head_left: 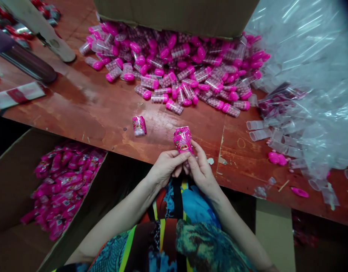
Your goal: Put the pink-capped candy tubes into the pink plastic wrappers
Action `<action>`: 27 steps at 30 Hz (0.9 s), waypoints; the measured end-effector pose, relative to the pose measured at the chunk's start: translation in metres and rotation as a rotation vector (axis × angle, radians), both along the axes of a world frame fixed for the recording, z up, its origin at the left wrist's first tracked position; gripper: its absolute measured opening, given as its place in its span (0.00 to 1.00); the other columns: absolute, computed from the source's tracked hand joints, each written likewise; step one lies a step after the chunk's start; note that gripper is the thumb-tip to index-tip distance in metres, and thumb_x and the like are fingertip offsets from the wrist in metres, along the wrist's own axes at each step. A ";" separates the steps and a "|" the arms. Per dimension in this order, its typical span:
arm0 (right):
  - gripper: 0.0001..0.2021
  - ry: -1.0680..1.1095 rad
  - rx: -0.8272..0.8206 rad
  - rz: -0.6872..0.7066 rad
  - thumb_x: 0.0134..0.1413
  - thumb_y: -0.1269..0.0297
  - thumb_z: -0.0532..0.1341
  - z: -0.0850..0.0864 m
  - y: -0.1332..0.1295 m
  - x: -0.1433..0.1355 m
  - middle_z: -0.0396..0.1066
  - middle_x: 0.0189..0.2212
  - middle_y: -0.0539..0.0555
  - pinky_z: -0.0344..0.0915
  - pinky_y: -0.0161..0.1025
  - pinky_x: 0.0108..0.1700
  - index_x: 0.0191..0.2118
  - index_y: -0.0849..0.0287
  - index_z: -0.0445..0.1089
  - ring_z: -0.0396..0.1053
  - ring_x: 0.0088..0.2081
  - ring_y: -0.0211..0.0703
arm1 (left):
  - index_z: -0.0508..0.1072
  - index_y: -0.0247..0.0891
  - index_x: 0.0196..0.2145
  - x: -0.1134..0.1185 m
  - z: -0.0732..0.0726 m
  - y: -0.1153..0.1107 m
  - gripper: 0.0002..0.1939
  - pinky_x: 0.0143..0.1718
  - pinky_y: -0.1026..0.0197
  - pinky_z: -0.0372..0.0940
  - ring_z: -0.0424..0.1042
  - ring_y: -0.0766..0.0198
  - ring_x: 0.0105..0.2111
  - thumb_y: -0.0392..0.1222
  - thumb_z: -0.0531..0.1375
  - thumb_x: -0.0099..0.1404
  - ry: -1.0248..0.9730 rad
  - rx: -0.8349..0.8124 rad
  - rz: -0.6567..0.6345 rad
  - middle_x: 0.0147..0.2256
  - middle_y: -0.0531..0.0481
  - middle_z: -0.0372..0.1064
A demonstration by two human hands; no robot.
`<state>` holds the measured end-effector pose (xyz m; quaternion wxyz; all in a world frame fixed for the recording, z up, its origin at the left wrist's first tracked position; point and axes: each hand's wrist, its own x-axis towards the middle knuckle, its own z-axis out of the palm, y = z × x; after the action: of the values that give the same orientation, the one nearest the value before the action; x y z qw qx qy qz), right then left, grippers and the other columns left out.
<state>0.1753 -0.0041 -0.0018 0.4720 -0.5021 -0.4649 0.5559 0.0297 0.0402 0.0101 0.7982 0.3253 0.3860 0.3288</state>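
A pink printed wrapper (183,139) stands up between my hands at the table's front edge. My left hand (165,167) pinches its lower part, thumb across the front. My right hand (202,170) is closed around its right side and lower end. Below the wrapper, a bit of a clear tube with pink balls (187,166) shows between the fingers; how far it reaches into the wrapper is hidden. Another pink wrapped candy tube (139,125) lies on the table, to the left of the hands and apart from them.
Beyond the hands spreads a heap of pink-capped candy tubes (176,81) under a cardboard box (176,15). Empty clear tubes (260,134) and plastic bags (310,60) lie at right. An open carton (10,185) at lower left holds pink wrapped pieces (69,177).
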 end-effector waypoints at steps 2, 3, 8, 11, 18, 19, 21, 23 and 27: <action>0.35 0.074 -0.059 0.031 0.69 0.45 0.61 0.001 -0.001 0.001 0.64 0.30 0.47 0.58 0.39 0.25 0.74 0.46 0.51 0.61 0.25 0.39 | 0.75 0.33 0.27 0.000 0.001 0.001 0.21 0.17 0.66 0.44 0.57 0.76 0.15 0.55 0.71 0.63 -0.011 -0.012 0.036 0.21 0.49 0.71; 0.35 0.105 -0.084 0.041 0.68 0.45 0.62 0.002 -0.001 0.002 0.65 0.30 0.47 0.56 0.37 0.24 0.74 0.45 0.50 0.59 0.23 0.37 | 0.75 0.33 0.27 0.001 0.001 0.001 0.21 0.18 0.66 0.44 0.57 0.76 0.14 0.55 0.71 0.63 -0.016 -0.011 0.054 0.20 0.50 0.70; 0.37 0.140 -0.076 0.061 0.67 0.45 0.63 -0.001 0.001 0.002 0.62 0.23 0.41 0.54 0.35 0.21 0.73 0.48 0.49 0.56 0.18 0.35 | 0.73 0.34 0.26 0.001 -0.003 -0.003 0.23 0.17 0.66 0.44 0.56 0.76 0.14 0.56 0.71 0.62 0.052 0.039 0.079 0.19 0.54 0.67; 0.38 0.163 -0.091 0.065 0.66 0.44 0.63 -0.006 0.005 0.002 0.63 0.20 0.40 0.56 0.35 0.21 0.73 0.51 0.50 0.58 0.16 0.35 | 0.71 0.35 0.25 0.000 -0.002 -0.005 0.24 0.16 0.66 0.47 0.58 0.75 0.14 0.58 0.70 0.63 0.073 0.056 0.035 0.19 0.53 0.67; 0.36 0.196 -0.088 0.047 0.65 0.44 0.65 -0.009 0.008 -0.003 0.64 0.20 0.40 0.57 0.35 0.19 0.70 0.51 0.54 0.57 0.16 0.35 | 0.72 0.34 0.29 -0.006 0.000 0.001 0.20 0.17 0.68 0.46 0.58 0.75 0.14 0.54 0.68 0.67 -0.001 0.052 0.096 0.19 0.52 0.69; 0.34 0.185 -0.078 0.041 0.65 0.44 0.65 -0.010 0.008 -0.005 0.62 0.18 0.39 0.56 0.35 0.19 0.69 0.52 0.54 0.56 0.15 0.35 | 0.72 0.34 0.29 -0.006 -0.002 0.001 0.20 0.17 0.68 0.46 0.58 0.75 0.13 0.54 0.68 0.67 -0.008 0.043 0.098 0.18 0.52 0.68; 0.32 0.159 -0.063 0.024 0.66 0.44 0.64 -0.013 0.008 -0.010 0.61 0.16 0.38 0.55 0.34 0.19 0.66 0.52 0.56 0.55 0.14 0.36 | 0.71 0.34 0.28 -0.004 -0.005 -0.001 0.21 0.17 0.68 0.46 0.58 0.75 0.13 0.54 0.68 0.66 -0.007 0.026 0.102 0.17 0.53 0.67; 0.30 0.134 -0.055 0.012 0.65 0.42 0.64 -0.016 0.008 -0.014 0.61 0.15 0.38 0.54 0.34 0.18 0.63 0.52 0.57 0.55 0.14 0.37 | 0.71 0.34 0.28 -0.004 -0.008 -0.004 0.21 0.17 0.67 0.47 0.58 0.75 0.13 0.56 0.69 0.65 0.004 0.017 0.107 0.17 0.53 0.66; 0.30 0.052 -0.064 0.053 0.66 0.42 0.62 -0.019 0.005 -0.014 0.65 0.19 0.40 0.53 0.35 0.19 0.65 0.52 0.58 0.56 0.15 0.37 | 0.73 0.34 0.28 -0.018 -0.005 -0.002 0.22 0.17 0.66 0.46 0.59 0.73 0.14 0.58 0.71 0.62 0.067 0.017 0.099 0.17 0.52 0.67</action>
<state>0.1613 0.0005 -0.0209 0.4525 -0.4898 -0.4476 0.5959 0.0117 0.0384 0.0046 0.7649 0.3234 0.4252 0.3600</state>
